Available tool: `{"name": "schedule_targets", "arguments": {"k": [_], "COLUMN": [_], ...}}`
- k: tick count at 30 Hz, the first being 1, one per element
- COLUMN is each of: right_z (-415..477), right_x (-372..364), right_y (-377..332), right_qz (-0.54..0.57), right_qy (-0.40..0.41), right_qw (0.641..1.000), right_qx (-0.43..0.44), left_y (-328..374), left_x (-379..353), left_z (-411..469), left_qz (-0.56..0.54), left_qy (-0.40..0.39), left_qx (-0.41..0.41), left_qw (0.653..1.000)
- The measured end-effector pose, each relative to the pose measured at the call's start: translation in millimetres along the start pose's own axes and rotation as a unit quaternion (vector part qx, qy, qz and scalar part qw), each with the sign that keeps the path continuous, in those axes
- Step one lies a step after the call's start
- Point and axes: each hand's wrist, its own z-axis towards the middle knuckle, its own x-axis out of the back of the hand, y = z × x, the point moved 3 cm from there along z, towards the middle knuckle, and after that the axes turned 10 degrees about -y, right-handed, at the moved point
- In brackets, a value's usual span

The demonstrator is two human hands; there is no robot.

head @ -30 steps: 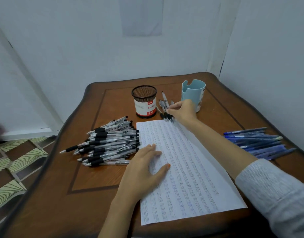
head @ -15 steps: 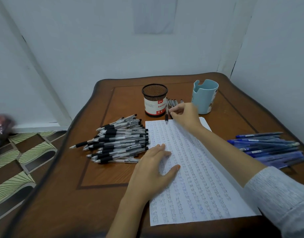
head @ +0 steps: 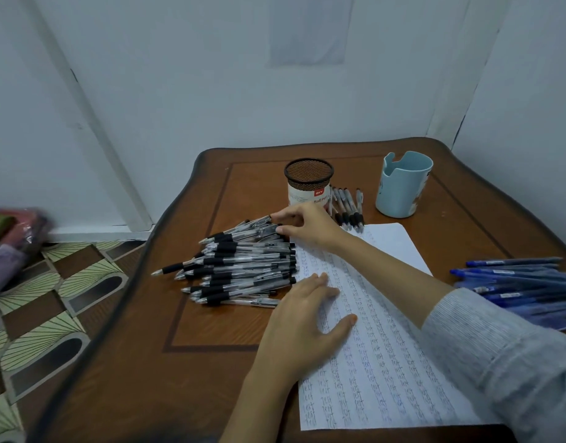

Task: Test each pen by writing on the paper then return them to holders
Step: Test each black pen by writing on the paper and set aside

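Step likely: picking next pen to test; right hand (head: 310,228) over black pen pile (head: 240,266) toward left edge of tabletop (head: 211,362), fingertips (head: 280,230) on its far end, grip unclear; left hand (head: 304,321) flat, fingers straight, on paper (head: 387,362) at front edge; next: single out one pen, write.

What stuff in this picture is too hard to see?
All in the head view:
- Writing on the paper: too small and blurry to read.
- Inside the blue cup: its wall hides it.
- Blue pens: cut off by the right edge.
- Fingers of the right hand on the black pens: unclear if pinching one.
- Floor bundle: blurred, at the left edge.
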Motion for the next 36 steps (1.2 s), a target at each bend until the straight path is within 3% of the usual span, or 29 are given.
{"name": "schedule_targets", "arguments": {"k": [12,19,26,31,36], "right_z": [-11,-37,-67,-98,-134], "right_x": [7,30,53,61,60], "right_y": [-1,1,-15,-26,-27], "right_qz": [-0.032,0.140,0.370,0.533,0.571], "right_qy": [-0.010,0.043,0.180,0.234,0.196], "right_qw": [0.999,0.989,0.911,0.813,0.797], "right_qx": [0.003,-0.023,0.000,-0.001,-0.008], "left_y": [-3,-4,-5,-5,-3], "left_x": [-1,-1,0,0,2], "left_z": [1,1,1,0,0], "left_qz": [0.001,-0.005,-0.013,-0.023,-0.010], "left_qy": [0.001,0.006,0.010,0.011,0.011], "left_qx": [-0.001,0.007,0.010,0.007,-0.004], "left_qw": [1.000,1.000,1.000,1.000,1.000]}}
